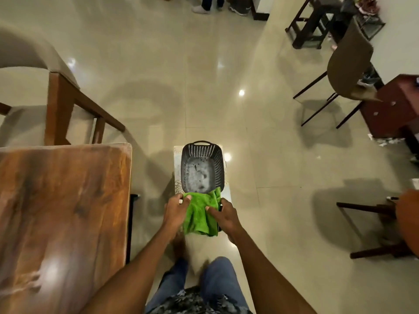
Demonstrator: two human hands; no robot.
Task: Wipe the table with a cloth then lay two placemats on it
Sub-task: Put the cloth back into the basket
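The person is standing over a dark perforated plastic basket (201, 166), which is sitting on a pale, patterned flat piece (177, 168) that is lying on the glossy tiled floor (204, 87) just right of the wooden table (63, 211). Whether that flat piece is a placemat is not something the view is making clear. Both hands are holding a green cloth (200, 215) at the near rim of the basket: the left hand (174, 211) is pinching the cloth's left upper edge between thumb and curled fingers, and the right hand (224, 215) is gripping its right side, thumb lying across the fabric. The cloth is hanging partly over the basket's near edge, with one corner draping inside and the rest sagging down toward the person's legs. The inside of the basket is showing only a pale, blurred bottom. The table is filling the lower left, its grained top shining under a light. A wooden chair with a pale seat (56, 105) is standing at the table's far end. Farther right, a brown shell chair on thin dark legs (347, 71) is standing near a dark red cabinet (394, 105), and a dark stool (376, 230) is standing well apart on the right.
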